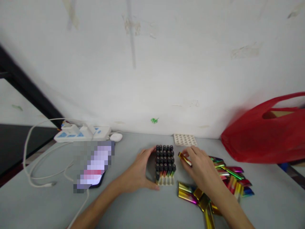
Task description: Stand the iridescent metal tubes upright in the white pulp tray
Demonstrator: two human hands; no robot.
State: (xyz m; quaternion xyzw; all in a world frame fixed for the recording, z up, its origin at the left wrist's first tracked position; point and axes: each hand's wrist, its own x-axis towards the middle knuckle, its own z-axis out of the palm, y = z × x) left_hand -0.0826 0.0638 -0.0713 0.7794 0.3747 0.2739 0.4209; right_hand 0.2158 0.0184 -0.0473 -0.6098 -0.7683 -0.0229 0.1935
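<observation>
Several slim shiny tubes with black caps [165, 159] stand in rows in a white rack [166, 183], with bare holes along its front row. My left hand [139, 173] spans the rack's left side, fingers at the back corner and thumb at the front corner, gripping it. Pinched in my right hand [196, 159], just right of the rack, is a slim shiny gold-red tube [185, 159] with a dark end, tilted. Under and beyond my right forearm lies a pile of shiny coloured foil strips [234, 183], with gold foil pieces [186, 192] nearer the rack.
A second white holed rack [185, 140] lies by the wall. At the right is a red bag [259, 136]. To the left are a phone [97, 165], a power strip [81, 133], a small white case [116, 137] and a loose white cable [30, 171] on the grey table [143, 210].
</observation>
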